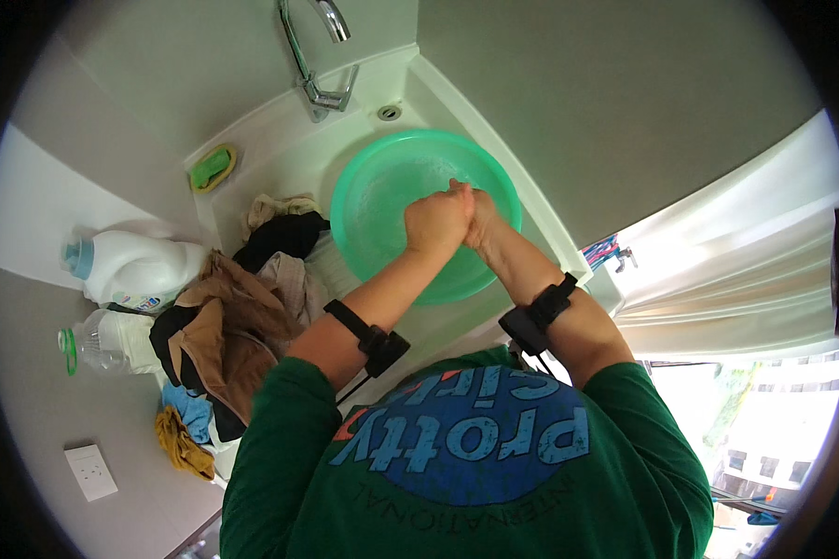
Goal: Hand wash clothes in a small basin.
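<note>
Over a green plastic basin (374, 164), my left hand (435, 218) and my right hand (484, 218) are pressed together. The left one is curled, its knuckles towards the far side, and meets the right one at the fingers. Whatever may be between the two palms is hidden. Inside the basin there seems to be water with some pale suds. It stands in a white laundry sink (454, 80), below and to the right of a chrome tap (321, 98).
Piled clothes (241, 321) lie left of the basin, with a black garment (280, 241) against its side. Beyond them are a white detergent bottle (143, 269) and a clear plastic bottle (108, 342). A green soap bar (211, 166) rests in a dish on the sink's ledge.
</note>
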A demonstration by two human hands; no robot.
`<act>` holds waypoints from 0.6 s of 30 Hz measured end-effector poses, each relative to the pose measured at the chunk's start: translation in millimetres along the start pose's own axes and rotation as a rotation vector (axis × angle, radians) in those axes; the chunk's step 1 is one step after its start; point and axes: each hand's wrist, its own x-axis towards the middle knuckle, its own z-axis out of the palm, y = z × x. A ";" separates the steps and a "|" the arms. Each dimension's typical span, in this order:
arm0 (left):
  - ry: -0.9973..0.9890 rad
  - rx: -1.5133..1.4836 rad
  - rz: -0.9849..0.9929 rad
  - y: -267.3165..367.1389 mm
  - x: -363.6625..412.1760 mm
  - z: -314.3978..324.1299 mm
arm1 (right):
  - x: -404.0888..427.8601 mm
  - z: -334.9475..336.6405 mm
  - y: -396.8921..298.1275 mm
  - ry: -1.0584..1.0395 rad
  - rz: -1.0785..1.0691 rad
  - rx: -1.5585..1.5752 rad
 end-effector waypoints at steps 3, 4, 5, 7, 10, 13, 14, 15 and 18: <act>0.038 -0.076 -0.098 -31.1 21.4 0.3 | -22.2 -7.4 -10.1 -0.330 -0.011 -0.358; -0.017 -0.109 -0.119 -41.7 26.4 -1.6 | -25.3 -7.6 -15.4 -0.368 -0.041 -0.478; -0.014 -0.107 -0.115 -55.0 28.9 3.9 | -27.6 -6.3 -19.4 -0.370 -0.047 -0.477; -0.272 -0.901 -0.120 -68.0 30.9 5.4 | -39.0 0.0 -27.4 -0.174 -0.408 -0.887; -0.495 -1.104 -0.158 -59.8 25.5 -3.0 | -33.1 -10.4 -38.5 -0.151 -0.565 -1.068; -0.468 -1.097 -0.111 -59.3 18.5 1.4 | -29.8 -9.8 -32.1 -0.134 -0.491 -0.720; -0.347 -1.103 -0.121 -62.4 17.0 5.8 | -30.9 -8.4 -29.2 -0.141 -0.498 -0.717; -0.354 -1.098 -0.111 -56.5 16.0 2.2 | -33.1 -11.3 -26.8 -0.109 -0.435 -0.677; -0.310 -1.184 -0.316 -45.5 13.3 -7.4 | -36.4 -15.4 -20.0 -0.069 -0.413 -0.653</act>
